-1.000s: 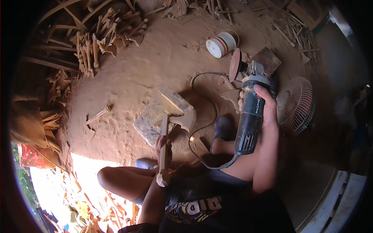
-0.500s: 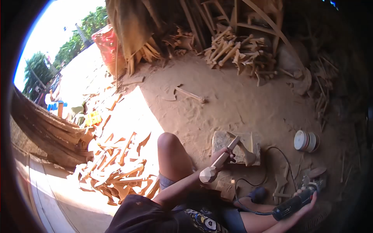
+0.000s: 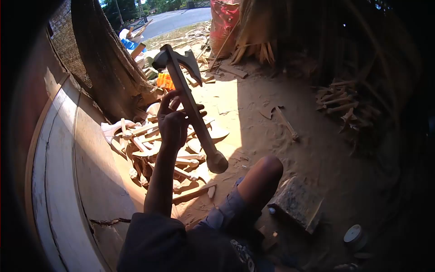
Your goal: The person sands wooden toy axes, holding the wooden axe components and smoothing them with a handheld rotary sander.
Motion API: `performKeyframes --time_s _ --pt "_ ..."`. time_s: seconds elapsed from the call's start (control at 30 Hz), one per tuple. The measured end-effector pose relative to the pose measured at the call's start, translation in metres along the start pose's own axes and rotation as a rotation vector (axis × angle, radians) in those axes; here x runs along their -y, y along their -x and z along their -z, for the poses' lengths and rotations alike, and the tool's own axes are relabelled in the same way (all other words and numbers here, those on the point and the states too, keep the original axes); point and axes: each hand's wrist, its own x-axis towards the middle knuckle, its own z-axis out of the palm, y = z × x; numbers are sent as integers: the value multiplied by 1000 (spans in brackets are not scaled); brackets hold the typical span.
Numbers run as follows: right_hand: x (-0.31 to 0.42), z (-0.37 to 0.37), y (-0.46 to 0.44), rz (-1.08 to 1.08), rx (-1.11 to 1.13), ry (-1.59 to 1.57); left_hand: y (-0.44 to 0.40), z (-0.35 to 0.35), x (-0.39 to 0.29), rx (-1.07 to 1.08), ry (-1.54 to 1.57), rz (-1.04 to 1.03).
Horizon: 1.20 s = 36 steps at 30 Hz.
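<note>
My left hand (image 3: 172,124) is raised at the left of the view, its fingers around the handle of a wooden axe (image 3: 202,131). The axe head points up and away, with its curved blade on the right side. A faceted knob forms the lower end of the handle. Below and behind the hand lies a sunlit pile of similar wooden axes (image 3: 186,161) on the ground. My right hand is out of view past the bottom edge.
A stone-like block (image 3: 297,204) sits beside my bent knee (image 3: 265,174). A white tub (image 3: 355,235) stands at lower right. Another wooden axe (image 3: 285,122) lies on the sand; more pieces (image 3: 346,102) are heaped at right. Pale boards (image 3: 59,172) run along the left.
My left hand has lifted the wooden axe from near the block, up and left over the pile. The view has turned left; my right hand and the angle grinder in it have left the view.
</note>
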Motion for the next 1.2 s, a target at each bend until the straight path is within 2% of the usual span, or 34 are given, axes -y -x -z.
performKeyframes --time_s 0.03,0.1,0.13,0.17,0.2,0.27,0.3,0.37,0.43,0.57,0.67,0.7,0.77,0.83,0.9,1.0,1.07,1.13,1.2 --pt "0 -2 -1 -1 14 7 -9 31 -2 -268 -42 -36" --pt "-1 -2 -1 -4 39 16 -30 121 2 -468 -305 -149" --pt "-2 -3 -1 -8 53 19 -30 135 -8 -519 -534 -96" --pt "-2 -6 -3 -13 67 21 -45 201 9 -582 -966 -186" --pt "-2 -5 -5 -17 76 22 -45 234 10 -612 -1430 -148" --pt "-2 -2 -9 -25 94 17 -43 321 28 -574 -1606 -307" --pt "-2 1 -11 -28 99 9 -33 308 22 -574 -1721 -353" --pt "-1 10 -18 -32 115 -12 -29 284 23 -562 -1628 -121" --pt "-2 19 -22 -35 118 -17 -30 258 43 -327 -1594 -225" --pt "-11 29 -28 -66 163 -44 -35 154 116 7 -1407 -196" --pt "-18 38 -39 -35 218 -74 -33 71 194 321 -1241 -29" --pt "-27 38 -41 46 216 -55 -30 47 226 432 -1165 47" --pt "-63 11 -31 478 -94 217 -24 -4 284 715 -1071 142" --pt "-73 13 -37 493 -279 269 -14 -39 365 960 -1012 192" --pt "-61 39 -56 108 -332 63 -8 -78 434 1286 -1173 186" --pt "-26 4 -60 -166 -4 -20 -3 -125 556 1739 -1305 293" --pt "-25 -12 -73 -197 -14 38 3 -141 634 2072 -1404 291" --pt "-33 -23 -86 -194 -74 89 1 -142 674 1821 -1322 129" --pt "-40 -28 -99 -204 -113 126 2 -166 705 1635 -1505 151"
